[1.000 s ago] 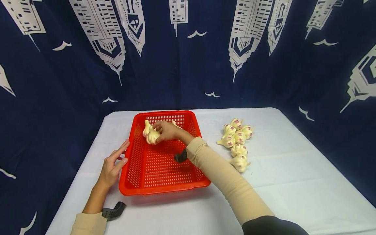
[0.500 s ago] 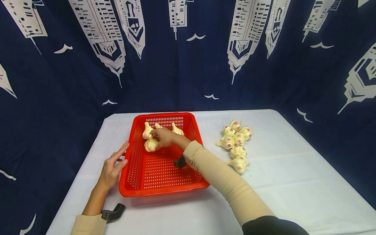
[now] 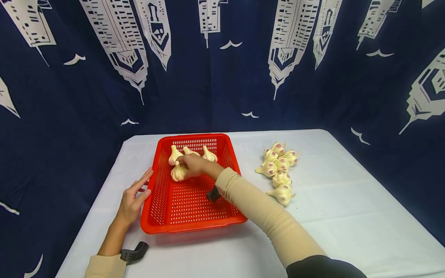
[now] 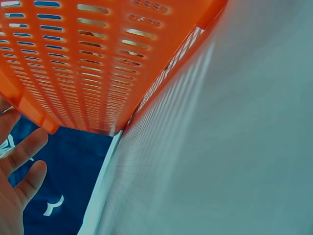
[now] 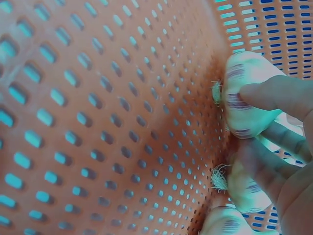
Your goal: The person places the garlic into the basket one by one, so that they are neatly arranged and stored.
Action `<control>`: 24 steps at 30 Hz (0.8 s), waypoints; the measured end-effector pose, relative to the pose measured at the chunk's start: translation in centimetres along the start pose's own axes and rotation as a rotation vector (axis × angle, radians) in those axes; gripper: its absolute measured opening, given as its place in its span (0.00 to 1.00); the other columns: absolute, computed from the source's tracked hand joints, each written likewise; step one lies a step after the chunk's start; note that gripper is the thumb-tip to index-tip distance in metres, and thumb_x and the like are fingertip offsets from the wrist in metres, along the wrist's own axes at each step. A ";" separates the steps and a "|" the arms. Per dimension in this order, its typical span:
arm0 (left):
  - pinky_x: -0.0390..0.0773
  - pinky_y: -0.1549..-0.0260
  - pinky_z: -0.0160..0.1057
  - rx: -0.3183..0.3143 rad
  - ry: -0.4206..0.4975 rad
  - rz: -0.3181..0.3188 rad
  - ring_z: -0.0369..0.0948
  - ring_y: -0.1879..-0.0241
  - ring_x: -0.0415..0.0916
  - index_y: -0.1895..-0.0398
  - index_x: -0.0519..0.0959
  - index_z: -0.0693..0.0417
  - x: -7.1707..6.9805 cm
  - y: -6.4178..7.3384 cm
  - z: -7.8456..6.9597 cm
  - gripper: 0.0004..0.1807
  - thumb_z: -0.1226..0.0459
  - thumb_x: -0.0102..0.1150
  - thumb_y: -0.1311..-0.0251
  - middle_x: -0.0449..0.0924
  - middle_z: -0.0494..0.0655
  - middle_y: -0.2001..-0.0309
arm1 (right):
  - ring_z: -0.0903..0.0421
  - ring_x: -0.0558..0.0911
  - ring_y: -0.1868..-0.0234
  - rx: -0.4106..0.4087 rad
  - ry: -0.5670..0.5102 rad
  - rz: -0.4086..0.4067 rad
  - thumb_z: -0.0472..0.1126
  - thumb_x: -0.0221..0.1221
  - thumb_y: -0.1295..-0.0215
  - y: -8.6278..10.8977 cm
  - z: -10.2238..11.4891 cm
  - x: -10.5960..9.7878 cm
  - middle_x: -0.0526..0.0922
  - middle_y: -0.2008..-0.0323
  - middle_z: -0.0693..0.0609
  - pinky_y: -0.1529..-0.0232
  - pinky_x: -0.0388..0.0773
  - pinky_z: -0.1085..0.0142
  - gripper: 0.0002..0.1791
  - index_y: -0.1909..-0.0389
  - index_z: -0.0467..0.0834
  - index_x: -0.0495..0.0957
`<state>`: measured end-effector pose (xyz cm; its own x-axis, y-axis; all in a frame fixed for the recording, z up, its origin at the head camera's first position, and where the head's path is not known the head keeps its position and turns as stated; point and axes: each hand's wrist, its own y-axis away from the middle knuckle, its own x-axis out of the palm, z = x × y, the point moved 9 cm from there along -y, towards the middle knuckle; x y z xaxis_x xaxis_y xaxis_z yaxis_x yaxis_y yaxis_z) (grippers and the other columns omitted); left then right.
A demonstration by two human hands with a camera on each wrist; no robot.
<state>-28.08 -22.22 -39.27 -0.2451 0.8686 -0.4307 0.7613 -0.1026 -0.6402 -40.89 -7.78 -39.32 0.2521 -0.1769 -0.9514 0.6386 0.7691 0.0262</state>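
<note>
Inside the red plastic basket (image 3: 194,224), my right hand (image 3: 195,165) pinches a garlic bulb (image 3: 178,172) low near the left side. In the right wrist view, the thumb presses on the held garlic bulb (image 5: 244,93), whose root end faces the basket floor. More bulbs lie along the back of the basket: one at the back left (image 3: 174,156), one in the middle (image 3: 189,151) partly behind the hand, and one to the right (image 3: 209,154). My left hand (image 3: 131,200) touches the basket's left rim with its fingers extended; the left wrist view shows its fingers (image 4: 30,147) beside that rim.
A cluster of several garlic bulbs (image 3: 282,166) lies on the white table (image 3: 347,200) right of the basket. Behind stands a dark blue curtain (image 3: 222,88) with a white building print. My right forearm (image 3: 264,208) crosses the basket's right rim.
My right hand has brought its garlic bulb slightly nearer and lower in the basket, uncovering the bulbs at the back. Over the last half second it barely moves. The left hand stays put.
</note>
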 end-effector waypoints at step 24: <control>0.69 0.59 0.25 0.018 -0.001 0.001 0.30 0.53 0.71 0.34 0.72 0.62 0.0 0.0 -0.1 0.30 0.71 0.51 0.43 0.70 0.57 0.33 | 0.53 0.80 0.50 0.085 -0.112 -0.063 0.38 0.73 0.47 0.1 -0.7 -1.1 0.84 0.48 0.46 0.47 0.73 0.68 0.41 0.32 0.39 0.68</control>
<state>-28.01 -22.14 -39.19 -0.2454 0.8680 -0.4317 0.7504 -0.1119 -0.6515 -41.59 -7.08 -38.52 0.2861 -0.2941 -0.9119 0.7134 0.7007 -0.0022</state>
